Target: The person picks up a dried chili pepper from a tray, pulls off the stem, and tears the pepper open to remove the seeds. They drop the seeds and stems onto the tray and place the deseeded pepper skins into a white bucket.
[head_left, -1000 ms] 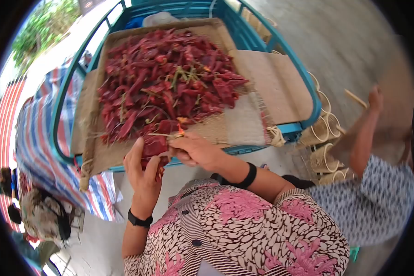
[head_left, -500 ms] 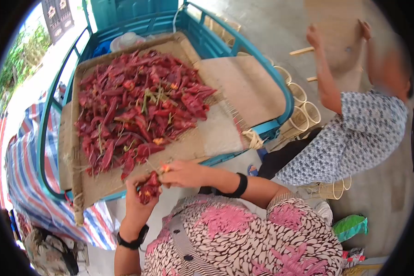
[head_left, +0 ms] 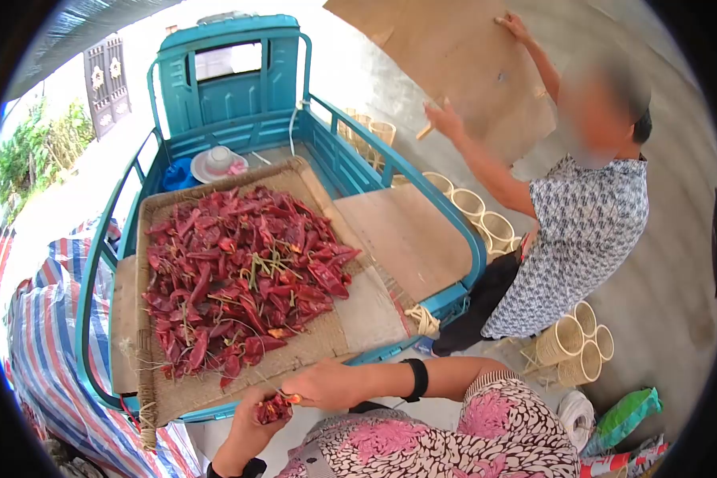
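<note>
Close to my body, my left hand (head_left: 251, 426) is closed around a dark red dried chili pepper (head_left: 273, 409), which looks torn, with paler bits inside. My right hand (head_left: 325, 384) pinches at the top of that pepper, where a small orange-red piece (head_left: 293, 397) shows by the fingertips. What exactly the right fingers grip is partly hidden. Just beyond both hands, a heap of red chili peppers (head_left: 243, 279) with some loose stems lies on a woven, shallow-rimmed tray (head_left: 146, 350).
The tray rests on a teal cargo tricycle bed (head_left: 358, 131) with side rails. A flat board (head_left: 406, 239) lies beside it. At right, another person (head_left: 589, 231) holds up a large brown board (head_left: 470, 72). Round woven baskets (head_left: 562, 338) stand on the floor; striped sheeting (head_left: 64, 334) hangs left.
My view has tilted upward, so the tray and hands sit lower in it. The other person's board has shifted left in view. Both my hands stay together at the pepper.
</note>
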{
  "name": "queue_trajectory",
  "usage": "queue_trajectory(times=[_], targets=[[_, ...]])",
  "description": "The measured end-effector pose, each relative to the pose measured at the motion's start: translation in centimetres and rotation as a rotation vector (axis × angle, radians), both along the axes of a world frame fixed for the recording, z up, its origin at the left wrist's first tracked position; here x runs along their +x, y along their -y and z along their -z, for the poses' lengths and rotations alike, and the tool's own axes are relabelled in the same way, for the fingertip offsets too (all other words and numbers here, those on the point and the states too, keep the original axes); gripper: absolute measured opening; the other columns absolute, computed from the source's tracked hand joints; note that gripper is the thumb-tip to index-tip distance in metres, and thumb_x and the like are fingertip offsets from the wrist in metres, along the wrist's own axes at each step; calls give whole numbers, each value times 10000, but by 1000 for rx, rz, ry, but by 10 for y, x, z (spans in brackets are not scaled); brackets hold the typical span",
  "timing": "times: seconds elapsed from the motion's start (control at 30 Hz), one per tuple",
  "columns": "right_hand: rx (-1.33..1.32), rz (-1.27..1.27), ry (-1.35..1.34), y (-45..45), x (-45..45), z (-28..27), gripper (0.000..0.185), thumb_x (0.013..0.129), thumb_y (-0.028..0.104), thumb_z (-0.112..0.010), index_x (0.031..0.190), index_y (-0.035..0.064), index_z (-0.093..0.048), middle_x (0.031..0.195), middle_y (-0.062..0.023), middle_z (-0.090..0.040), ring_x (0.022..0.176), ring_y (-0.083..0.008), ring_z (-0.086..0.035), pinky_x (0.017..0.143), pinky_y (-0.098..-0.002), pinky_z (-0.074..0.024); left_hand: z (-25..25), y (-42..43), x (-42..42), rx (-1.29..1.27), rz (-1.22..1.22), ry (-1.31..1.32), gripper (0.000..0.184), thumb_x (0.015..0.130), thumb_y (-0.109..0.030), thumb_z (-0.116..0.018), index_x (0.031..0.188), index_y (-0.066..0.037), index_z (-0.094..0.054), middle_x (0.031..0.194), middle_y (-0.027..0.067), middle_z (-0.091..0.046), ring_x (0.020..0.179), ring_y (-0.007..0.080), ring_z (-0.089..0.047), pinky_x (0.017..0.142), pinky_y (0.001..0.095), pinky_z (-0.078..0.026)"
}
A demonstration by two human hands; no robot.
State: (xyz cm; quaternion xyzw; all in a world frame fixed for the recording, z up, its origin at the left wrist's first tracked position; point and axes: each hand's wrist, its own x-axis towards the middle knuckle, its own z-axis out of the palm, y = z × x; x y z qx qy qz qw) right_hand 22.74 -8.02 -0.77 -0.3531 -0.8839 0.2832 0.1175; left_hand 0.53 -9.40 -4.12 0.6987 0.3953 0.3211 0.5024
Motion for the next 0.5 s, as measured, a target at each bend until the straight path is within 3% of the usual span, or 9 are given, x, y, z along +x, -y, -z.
queue_trajectory(times=[0.17, 0.27, 0.33, 0.37, 0.4, 0.43, 0.47, 0.5], targets=[[-121, 61, 81, -1, -8, -7, 214, 922, 256, -499, 902, 47, -537, 836, -198, -643, 830, -416, -616, 695, -516, -447, -14, 4, 0, 140, 47, -140, 296, 745, -85, -763, 990, -44, -603, 804, 124, -622, 731, 298, -619, 669, 348, -480], [-14, 161, -26, 6, -15, 10, 227, 904, 260, -521, 894, 34, -533, 753, -157, -637, 752, -355, -633, 652, -463, -458, -16, 5, 1, 162, 54, -161, 301, 762, -97, -755, 1016, -58, -600, 789, 107, -620, 705, 291, -610, 640, 356, -477], [-349, 147, -248, -2, -12, 14, 249, 907, 276, -526, 839, 37, -538, 667, -97, -583, 616, -261, -587, 556, -388, -432, -10, 5, 0, 224, 36, -214, 301, 774, -100, -753, 1029, -66, -596, 764, 68, -620, 657, 249, -601, 606, 354, -473], [-517, 139, -351, -8, -12, 13, 264, 908, 284, -528, 812, 38, -540, 624, -66, -556, 548, -215, -564, 509, -350, -418, -17, 11, -1, -22, -32, -76, 297, 779, -112, -754, 1025, -67, -594, 755, 42, -611, 640, 219, -589, 588, 346, -473], [-1016, 231, -550, -7, -18, 2, 325, 933, 298, -502, 696, 77, -498, 546, 24, -422, 422, -84, -394, 398, -257, -285, -29, 16, 1, -256, -94, 78, 294, 784, -125, -756, 1020, -69, -591, 747, 16, -602, 622, 189, -577, 569, 337, -472], [-1104, 163, -649, -8, -20, 0, 318, 939, 290, -500, 691, 91, -483, 544, 35, -401, 424, -72, -371, 400, -248, -266, -36, 18, 2, -486, -153, 238, 291, 790, -137, -757, 1016, -70, -588, 739, -10, -593, 605, 159, -565, 551, 329, -472], [-1188, 95, -746, -9, -21, -1, 314, 944, 282, -498, 687, 105, -468, 542, 46, -381, 425, -61, -347, 402, -240, -247, -35, 13, -6, -478, -83, 234, 273, 797, -132, -743, 1003, -65, -576, 732, -37, -557, 606, 99, -536, 527, 298, -480], [-1277, 27, -843, -9, -25, 0, 313, 950, 274, -495, 682, 119, -452, 540, 57, -360, 427, -49, -324, 403, -232, -228, -33, 11, -8, -474, -74, 400, 280, 797, -125, -731, 1017, -65, -568, 728, -27, -556, 606, 104, -536, 525, 294, -474]])
